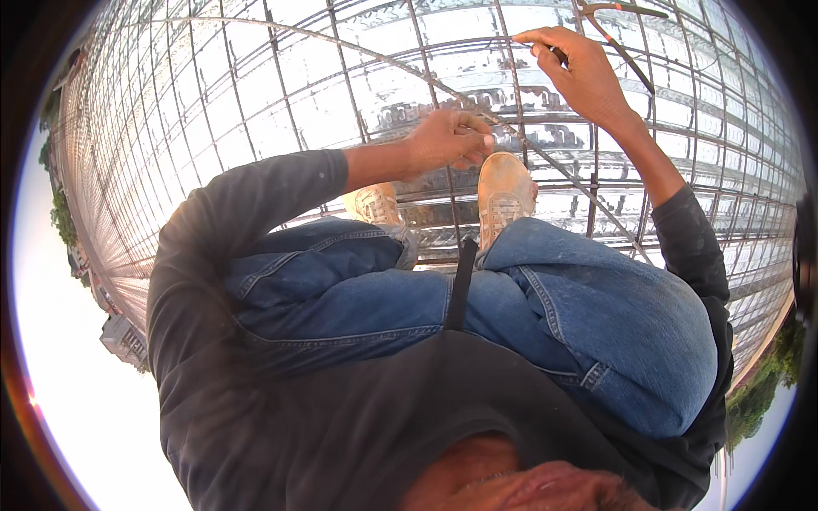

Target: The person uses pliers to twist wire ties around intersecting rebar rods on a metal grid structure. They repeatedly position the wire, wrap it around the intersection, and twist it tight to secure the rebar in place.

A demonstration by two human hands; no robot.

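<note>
My left hand (449, 140) hovers just above the toe of my right shoe, its fingers curled in toward the thumb. Whatever those fingers hold, if anything, is too small to make out. Farther out and to the right, my right hand (581, 75) is at a crossing of the rebar mesh (514, 81). Its index finger stretches along a bar, and the other fingers are bent round something small and dark. Beyond that hand, pincers (620, 51) with red and dark handles lie spread on the mesh, apart from my fingers.
Shiny, ribbed metal sheeting (383, 78) lies beneath the mesh. A longer bar (409, 68) crosses the grid diagonally. My dusty shoes (504, 192) stand among the bars, under my bent knees. Trees (754, 409) and a building (124, 341) show past the edges.
</note>
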